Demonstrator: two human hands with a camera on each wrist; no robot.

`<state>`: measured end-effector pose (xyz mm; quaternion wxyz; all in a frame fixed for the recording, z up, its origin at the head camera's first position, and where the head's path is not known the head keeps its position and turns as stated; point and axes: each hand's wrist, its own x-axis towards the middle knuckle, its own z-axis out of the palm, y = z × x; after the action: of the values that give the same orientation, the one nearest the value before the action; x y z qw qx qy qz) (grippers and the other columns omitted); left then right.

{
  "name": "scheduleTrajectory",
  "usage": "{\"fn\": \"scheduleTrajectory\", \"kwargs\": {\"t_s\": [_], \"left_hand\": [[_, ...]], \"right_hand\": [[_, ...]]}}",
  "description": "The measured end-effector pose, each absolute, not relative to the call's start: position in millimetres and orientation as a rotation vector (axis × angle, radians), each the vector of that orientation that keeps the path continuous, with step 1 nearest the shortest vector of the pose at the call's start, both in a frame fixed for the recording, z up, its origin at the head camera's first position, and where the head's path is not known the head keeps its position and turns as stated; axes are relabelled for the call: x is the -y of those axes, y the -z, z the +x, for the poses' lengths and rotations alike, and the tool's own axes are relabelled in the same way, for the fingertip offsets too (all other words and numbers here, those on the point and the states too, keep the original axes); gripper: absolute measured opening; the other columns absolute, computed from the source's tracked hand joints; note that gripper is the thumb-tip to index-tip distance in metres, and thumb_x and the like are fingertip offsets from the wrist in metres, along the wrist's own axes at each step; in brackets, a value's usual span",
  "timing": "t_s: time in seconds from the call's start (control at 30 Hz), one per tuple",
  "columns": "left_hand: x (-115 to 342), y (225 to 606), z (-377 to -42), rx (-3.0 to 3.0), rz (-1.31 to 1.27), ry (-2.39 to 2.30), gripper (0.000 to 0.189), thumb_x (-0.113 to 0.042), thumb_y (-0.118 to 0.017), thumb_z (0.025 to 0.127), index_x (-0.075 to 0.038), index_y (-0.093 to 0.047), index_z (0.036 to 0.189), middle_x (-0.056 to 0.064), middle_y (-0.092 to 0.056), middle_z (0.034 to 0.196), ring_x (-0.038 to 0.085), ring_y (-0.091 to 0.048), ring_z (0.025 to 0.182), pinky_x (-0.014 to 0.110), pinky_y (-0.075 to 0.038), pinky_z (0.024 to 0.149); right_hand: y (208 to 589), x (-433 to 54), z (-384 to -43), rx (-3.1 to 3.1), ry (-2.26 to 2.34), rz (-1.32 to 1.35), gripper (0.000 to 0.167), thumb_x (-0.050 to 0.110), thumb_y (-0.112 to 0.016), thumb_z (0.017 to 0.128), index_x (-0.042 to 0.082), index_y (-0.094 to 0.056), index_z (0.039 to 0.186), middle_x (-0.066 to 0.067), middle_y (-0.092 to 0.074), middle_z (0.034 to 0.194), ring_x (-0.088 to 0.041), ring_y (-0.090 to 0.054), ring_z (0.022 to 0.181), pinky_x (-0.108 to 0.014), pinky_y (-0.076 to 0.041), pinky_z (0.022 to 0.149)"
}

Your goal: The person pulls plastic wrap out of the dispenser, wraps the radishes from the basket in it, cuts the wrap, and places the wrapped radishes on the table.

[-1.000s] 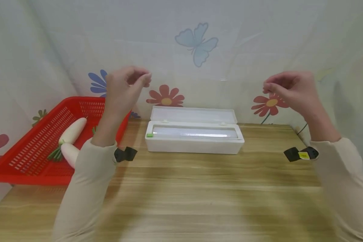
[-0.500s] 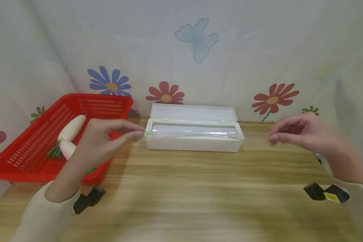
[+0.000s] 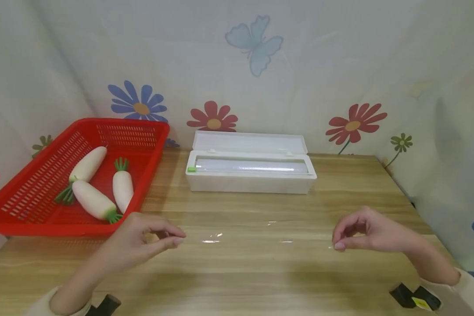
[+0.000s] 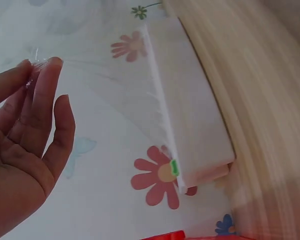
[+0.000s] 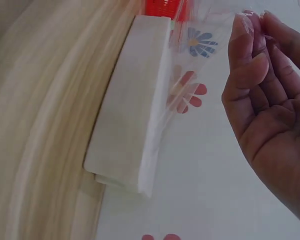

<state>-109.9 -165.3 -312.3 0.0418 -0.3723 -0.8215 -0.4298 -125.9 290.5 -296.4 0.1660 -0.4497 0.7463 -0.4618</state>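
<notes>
Your surface (image 3: 237, 292) carries the red basket (image 3: 31, 230) at its left edge, likely kept aside for working room; the white box (image 3: 249, 184) stands near the back edge, opened upward, probably so the clear film (image 3: 210, 241) can pay out freely; that film runs from the box towards you, over the middle of the surface; your left hand (image 3: 132, 242) and right hand (image 3: 379, 235) each pinch one side of it, seemingly to keep it spread; they point inward, well apart, thumbs beneath fingers; three white radishes (image 3: 94, 201) lie inside the basket; a green slider (image 3: 191, 169) sits at the box's left end.
</notes>
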Motion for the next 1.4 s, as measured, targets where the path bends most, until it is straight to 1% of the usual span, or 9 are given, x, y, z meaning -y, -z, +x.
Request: {"fn": "scheduleTrajectory", "kwargs": {"t_s": [0.17,0.23,0.37,0.47,0.6,0.73,0.9,1.17,1.4], "left_hand": [[166.1,333.6,-108.9,2.546,-1.226,1.320,0.012,-0.014,-0.070,0.080,-0.015,-0.071,0.091,-0.008,-0.066,0.079,0.003,-0.057,0.068,0.022,-0.050,0.060],[167.0,339.9,-109.0,2.624,-1.216,1.304,0.012,-0.017,-0.069,0.080,-0.016,-0.071,0.092,-0.009,-0.066,0.081,0.002,-0.057,0.071,0.022,-0.050,0.063],[167.5,349.4,-111.4,2.814,-1.186,1.287,0.011,-0.019,-0.068,0.081,-0.017,-0.072,0.092,-0.009,-0.067,0.085,0.001,-0.056,0.076,0.022,-0.049,0.066],[167.3,355.7,-115.0,2.899,-1.204,1.306,0.011,-0.019,-0.068,0.081,-0.016,-0.072,0.092,-0.010,-0.067,0.084,0.001,-0.057,0.075,0.022,-0.049,0.065],[167.7,363.4,-119.1,2.944,-1.260,1.308,0.011,-0.019,-0.069,0.081,-0.015,-0.072,0.090,-0.011,-0.067,0.082,0.000,-0.058,0.073,0.021,-0.050,0.066],[168.1,367.4,-122.0,2.985,-1.264,1.278,0.011,-0.020,-0.069,0.080,-0.016,-0.072,0.090,-0.013,-0.067,0.081,-0.001,-0.058,0.072,0.021,-0.050,0.068],[167.1,368.1,-123.4,3.062,-1.216,1.274,0.009,-0.021,-0.070,0.080,-0.017,-0.072,0.088,-0.015,-0.065,0.078,-0.002,-0.057,0.069,0.020,-0.050,0.067],[163.2,372.0,-124.1,3.092,-1.211,1.228,0.007,-0.016,-0.071,0.078,-0.015,-0.072,0.085,-0.018,-0.063,0.074,-0.002,-0.056,0.068,0.020,-0.049,0.066],[160.7,377.5,-128.0,3.098,-1.241,1.147,0.007,-0.014,-0.071,0.077,-0.015,-0.072,0.084,-0.017,-0.063,0.074,-0.004,-0.055,0.066,0.018,-0.048,0.063]], "right_hand": [[321.2,-290.2,-124.1,-2.078,1.318,-1.284,0.019,-0.012,-0.059,0.080,0.005,-0.064,0.088,-0.010,-0.063,0.077,-0.015,-0.057,0.066,-0.027,-0.051,0.058],[331.4,-288.9,-123.8,-2.087,1.290,-1.307,0.016,-0.009,-0.060,0.081,0.004,-0.064,0.088,-0.008,-0.064,0.078,-0.012,-0.057,0.065,-0.026,-0.050,0.056],[348.5,-285.4,-121.5,-2.123,1.240,-1.286,0.009,-0.003,-0.062,0.081,0.003,-0.065,0.087,-0.007,-0.066,0.078,-0.013,-0.059,0.064,-0.025,-0.050,0.054],[358.4,-283.0,-120.5,-2.130,1.236,-1.222,0.006,0.000,-0.062,0.082,0.002,-0.065,0.086,-0.009,-0.066,0.077,-0.016,-0.059,0.063,-0.025,-0.051,0.054],[369.2,-280.8,-120.8,-2.156,1.214,-1.139,0.006,0.007,-0.062,0.083,0.003,-0.065,0.086,-0.008,-0.066,0.077,-0.016,-0.059,0.061,-0.024,-0.050,0.054],[378.5,-278.0,-123.1,-2.173,1.185,-1.108,0.006,0.010,-0.065,0.082,0.006,-0.066,0.086,-0.001,-0.066,0.077,-0.008,-0.059,0.061,-0.024,-0.050,0.053],[388.3,-273.3,-126.8,-2.172,1.152,-1.130,0.004,0.007,-0.066,0.081,0.007,-0.067,0.084,0.005,-0.066,0.078,0.000,-0.057,0.065,-0.024,-0.050,0.053],[396.2,-269.7,-127.6,-2.211,1.093,-1.191,0.005,0.005,-0.067,0.079,0.008,-0.067,0.082,0.002,-0.066,0.075,0.003,-0.055,0.064,-0.021,-0.049,0.051],[401.4,-269.6,-127.4,-2.225,1.102,-1.137,0.007,0.002,-0.067,0.077,0.007,-0.067,0.082,0.006,-0.065,0.077,0.001,-0.057,0.067,-0.022,-0.051,0.056]]}}
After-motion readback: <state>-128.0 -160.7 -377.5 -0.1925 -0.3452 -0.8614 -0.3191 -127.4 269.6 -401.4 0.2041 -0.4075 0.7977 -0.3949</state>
